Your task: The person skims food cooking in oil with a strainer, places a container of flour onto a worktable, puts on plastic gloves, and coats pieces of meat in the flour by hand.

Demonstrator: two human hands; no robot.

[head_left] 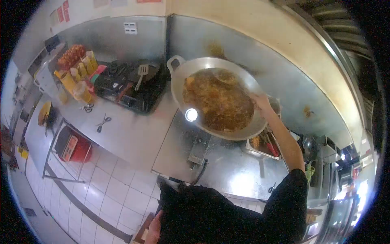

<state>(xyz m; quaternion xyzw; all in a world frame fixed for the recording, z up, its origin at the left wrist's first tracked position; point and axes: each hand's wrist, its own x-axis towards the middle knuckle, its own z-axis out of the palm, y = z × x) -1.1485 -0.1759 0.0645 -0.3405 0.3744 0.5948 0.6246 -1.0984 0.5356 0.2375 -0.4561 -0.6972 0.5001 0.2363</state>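
A large pale metal wok (pixel 178 87) with loop handles stands on the stove, full of brown bubbling oil (pixel 219 103). A round, strainer-like shape (pixel 225 76) shows at the oil's far side, partly sunk. My right hand (pixel 261 103) reaches over the wok's right rim, its fingers curled. What it grips is hidden, and I cannot tell whether it is joined to the round shape. My left hand (pixel 153 229) hangs low beside my dark clothing, near a brown box-like thing (pixel 142 232). Its fingers are mostly out of sight.
Right of the wok sits a metal tray (pixel 262 151) with food and a red-handled tool. A burner valve with a hose (pixel 199 152) is in front. Leftward are a black portable stove (pixel 126 91) with a slotted spatula (pixel 141 77), scissors (pixel 103 124), and yellow bottles (pixel 67 81).
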